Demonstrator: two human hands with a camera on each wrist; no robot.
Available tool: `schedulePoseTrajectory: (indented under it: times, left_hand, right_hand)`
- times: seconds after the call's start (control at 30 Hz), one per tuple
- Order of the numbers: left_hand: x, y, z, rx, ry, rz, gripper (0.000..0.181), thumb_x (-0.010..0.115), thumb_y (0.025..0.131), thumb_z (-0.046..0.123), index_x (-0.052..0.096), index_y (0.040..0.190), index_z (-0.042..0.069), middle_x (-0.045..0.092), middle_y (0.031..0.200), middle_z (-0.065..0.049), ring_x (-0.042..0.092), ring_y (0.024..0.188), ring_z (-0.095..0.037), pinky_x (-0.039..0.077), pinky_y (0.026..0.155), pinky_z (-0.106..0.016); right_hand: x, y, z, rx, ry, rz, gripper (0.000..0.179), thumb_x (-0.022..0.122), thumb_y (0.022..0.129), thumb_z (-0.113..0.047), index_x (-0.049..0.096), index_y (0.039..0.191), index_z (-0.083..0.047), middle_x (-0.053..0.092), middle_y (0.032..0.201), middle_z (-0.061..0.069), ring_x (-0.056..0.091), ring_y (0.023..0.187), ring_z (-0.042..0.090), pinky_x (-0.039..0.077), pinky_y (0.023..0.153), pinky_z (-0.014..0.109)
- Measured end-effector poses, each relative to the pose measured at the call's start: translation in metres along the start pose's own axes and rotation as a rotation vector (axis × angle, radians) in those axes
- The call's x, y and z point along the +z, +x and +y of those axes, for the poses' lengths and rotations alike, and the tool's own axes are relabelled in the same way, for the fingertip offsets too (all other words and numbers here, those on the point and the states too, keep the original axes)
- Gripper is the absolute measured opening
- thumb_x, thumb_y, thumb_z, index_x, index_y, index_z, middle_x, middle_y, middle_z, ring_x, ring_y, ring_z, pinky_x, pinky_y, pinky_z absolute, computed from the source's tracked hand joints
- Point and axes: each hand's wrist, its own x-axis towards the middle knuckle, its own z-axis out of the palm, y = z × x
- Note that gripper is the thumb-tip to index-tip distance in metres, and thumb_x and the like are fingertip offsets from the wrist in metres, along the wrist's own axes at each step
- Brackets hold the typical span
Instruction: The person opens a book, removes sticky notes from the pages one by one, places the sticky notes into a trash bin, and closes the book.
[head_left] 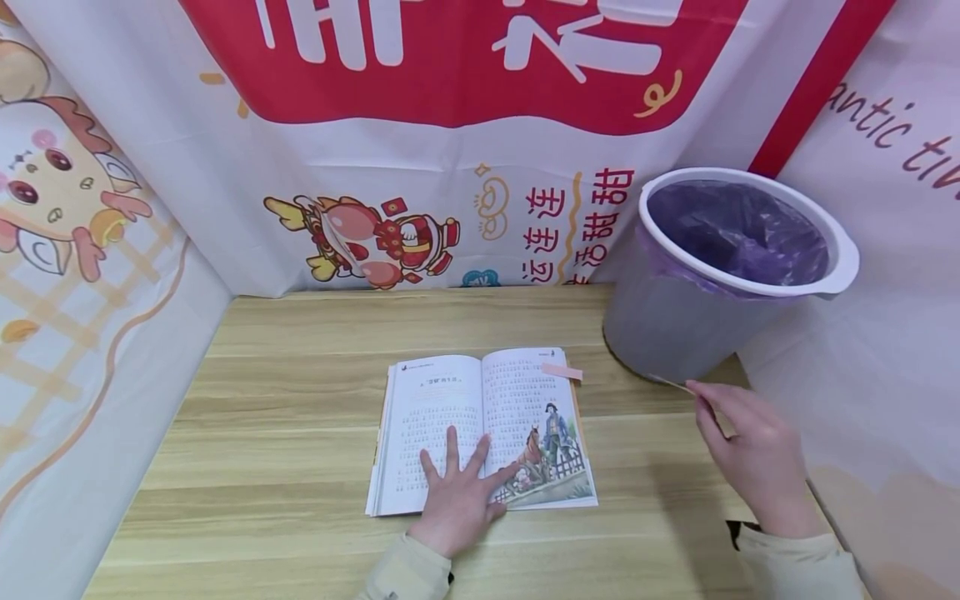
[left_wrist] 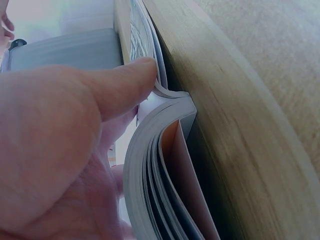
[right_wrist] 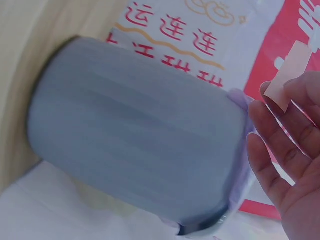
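An open book [head_left: 442,392] lies on the wooden table, with printed text on both pages and a picture of a person and a horse at the lower right. My left hand [head_left: 457,496] rests on its lower middle, fingers spread across both pages. In the left wrist view the thumb [left_wrist: 125,87] lies near the spine, above the curved stack of pages [left_wrist: 142,170]. A pink sticky strip [head_left: 562,372] juts past the right page's top edge. To the book's right, my right hand [head_left: 761,454] pinches a pale peach paper strip [right_wrist: 290,75] between thumb and forefinger.
A grey trash bin [head_left: 675,308] with a white rim and purple liner [head_left: 750,242] stands at the table's back right, just beyond my right hand. Printed cloth [head_left: 435,150] hangs behind the table [head_left: 262,433] and along both sides.
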Motion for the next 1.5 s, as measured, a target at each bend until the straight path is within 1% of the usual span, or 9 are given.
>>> schedulePoseTrajectory:
  times: [0.37, 0.47, 0.57, 0.7, 0.8, 0.9, 1.07, 1.2, 1.5]
  left_hand:
    - [-0.001, 0.000, 0.000, -0.001, 0.008, -0.003, 0.058, 0.066, 0.090, 0.048, 0.046, 0.145, 0.047, 0.029, 0.160, -0.011, 0.000, 0.141, -0.059, 0.005, 0.095, -0.086]
    - [-0.001, 0.000, 0.000, -0.001, 0.012, -0.001, 0.058, 0.066, 0.090, 0.048, 0.046, 0.144, 0.047, 0.029, 0.160, -0.011, 0.000, 0.141, -0.059, 0.006, 0.095, -0.086]
    - [0.000, 0.000, 0.000, -0.001, 0.015, 0.004, 0.058, 0.066, 0.090, 0.048, 0.046, 0.144, 0.047, 0.030, 0.160, -0.011, 0.001, 0.141, -0.059, 0.007, 0.095, -0.086]
    - [0.001, 0.000, -0.001, -0.001, 0.016, 0.008, 0.057, 0.066, 0.089, 0.049, 0.047, 0.144, 0.047, 0.030, 0.160, -0.010, 0.001, 0.141, -0.059, 0.007, 0.096, -0.086]
    - [0.001, 0.000, -0.001, 0.000, 0.016, 0.010, 0.057, 0.065, 0.089, 0.050, 0.048, 0.143, 0.047, 0.030, 0.160, -0.010, 0.002, 0.142, -0.058, 0.007, 0.096, -0.086]
    - [0.002, 0.000, -0.001, 0.000, 0.016, 0.011, 0.057, 0.065, 0.089, 0.050, 0.048, 0.143, 0.047, 0.030, 0.160, -0.010, 0.002, 0.142, -0.058, 0.007, 0.096, -0.086]
    - [0.002, 0.000, -0.002, -0.002, 0.013, 0.009, 0.057, 0.065, 0.089, 0.050, 0.047, 0.144, 0.047, 0.029, 0.160, -0.010, 0.001, 0.142, -0.058, 0.006, 0.096, -0.086]
    - [0.002, -0.001, -0.002, -0.002, 0.011, 0.009, 0.058, 0.066, 0.089, 0.050, 0.047, 0.144, 0.047, 0.029, 0.160, -0.010, 0.001, 0.142, -0.058, 0.006, 0.096, -0.086]
    - [0.002, -0.001, -0.002, 0.002, 0.013, 0.013, 0.058, 0.066, 0.089, 0.049, 0.047, 0.144, 0.048, 0.030, 0.160, -0.010, 0.002, 0.142, -0.058, 0.007, 0.096, -0.086]
  right_hand:
    - [-0.025, 0.036, 0.009, -0.022, -0.064, 0.036, 0.034, 0.052, 0.097, -0.024, 0.076, 0.103, -0.001, 0.074, 0.091, 0.017, 0.067, 0.073, 0.036, 0.032, 0.096, 0.002]
    - [-0.034, 0.051, 0.013, -0.018, -0.090, 0.058, 0.031, 0.055, 0.096, -0.022, 0.076, 0.105, -0.001, 0.074, 0.093, 0.017, 0.067, 0.072, 0.037, 0.032, 0.092, 0.001]
    - [-0.044, 0.070, 0.019, -0.018, -0.144, 0.058, 0.030, 0.056, 0.094, -0.020, 0.075, 0.106, -0.001, 0.074, 0.093, 0.017, 0.064, 0.067, 0.037, 0.045, 0.073, 0.016]
    - [-0.055, 0.095, 0.028, -0.018, -0.201, 0.024, 0.027, 0.059, 0.093, -0.015, 0.074, 0.108, 0.001, 0.072, 0.093, 0.021, 0.064, 0.069, 0.040, 0.038, 0.062, 0.027]
    - [-0.059, 0.109, 0.035, 0.003, -0.222, -0.010, 0.023, 0.065, 0.091, -0.006, 0.073, 0.111, 0.003, 0.071, 0.097, 0.024, 0.066, 0.077, 0.043, 0.033, 0.069, 0.007]
    - [-0.060, 0.123, 0.044, 0.017, -0.268, -0.054, 0.026, 0.068, 0.088, 0.001, 0.071, 0.113, 0.004, 0.071, 0.099, 0.025, 0.066, 0.078, 0.042, 0.024, 0.074, -0.001]
    - [-0.054, 0.142, 0.065, 0.041, -0.318, -0.131, 0.027, 0.068, 0.089, -0.002, 0.070, 0.116, 0.003, 0.070, 0.100, 0.027, 0.064, 0.076, 0.042, 0.050, 0.065, 0.029]
    - [-0.045, 0.152, 0.083, 0.131, -0.319, -0.187, 0.027, 0.064, 0.091, -0.007, 0.070, 0.115, 0.004, 0.068, 0.102, 0.030, 0.063, 0.085, 0.048, 0.050, 0.069, 0.059]
    - [-0.024, 0.169, 0.109, 0.390, -0.328, -0.410, 0.034, 0.058, 0.096, -0.014, 0.065, 0.123, 0.005, 0.064, 0.108, 0.035, 0.056, 0.095, 0.052, 0.047, 0.083, 0.064]
